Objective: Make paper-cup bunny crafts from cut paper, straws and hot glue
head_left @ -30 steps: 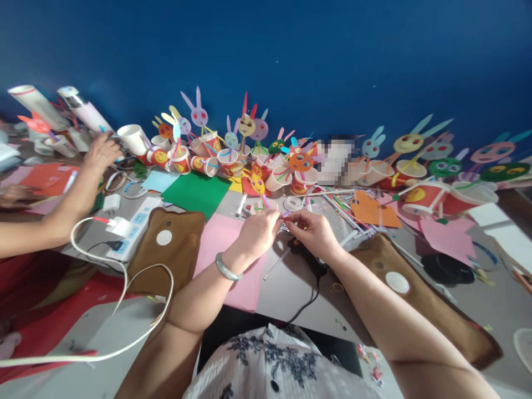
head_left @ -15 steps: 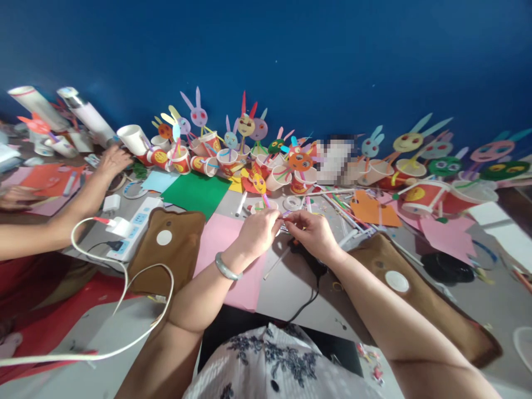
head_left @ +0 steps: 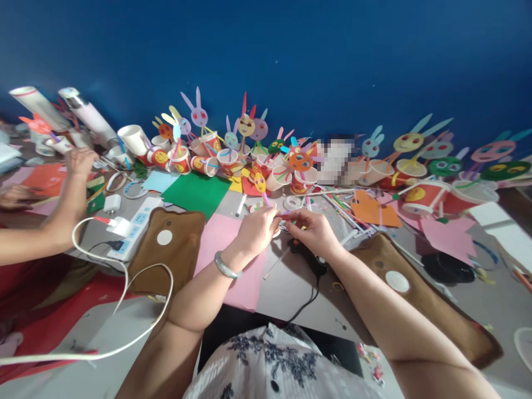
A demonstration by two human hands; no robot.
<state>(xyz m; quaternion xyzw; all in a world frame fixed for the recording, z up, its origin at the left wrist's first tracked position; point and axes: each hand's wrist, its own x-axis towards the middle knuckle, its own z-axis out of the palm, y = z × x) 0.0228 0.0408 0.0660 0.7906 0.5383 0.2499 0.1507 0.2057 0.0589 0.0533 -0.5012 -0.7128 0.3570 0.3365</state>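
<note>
My left hand, with a pale bangle at its wrist, is closed in a pinch above the table. Fingertip to fingertip with it, my right hand pinches too. Between them shows a small red piece, mostly covered by the fingers, so its kind is unclear. Just beyond my left hand stands a paper puppet with a yellow face on a purple stem. Below my right hand lies a black tool with a cord, which looks like a glue gun. Pink paper lies under my left forearm.
Paper cups with rabbit-like faces line the blue wall. Brown pouches flank me, one left, one right. A power strip with a looping white cable stands left. At far left, a co-worker's hand reaches over the table.
My hands stay nearly in place, still pinching together. The co-worker's raised hand has moved left, away from the white cup, uncovering a small cup and green paper.
</note>
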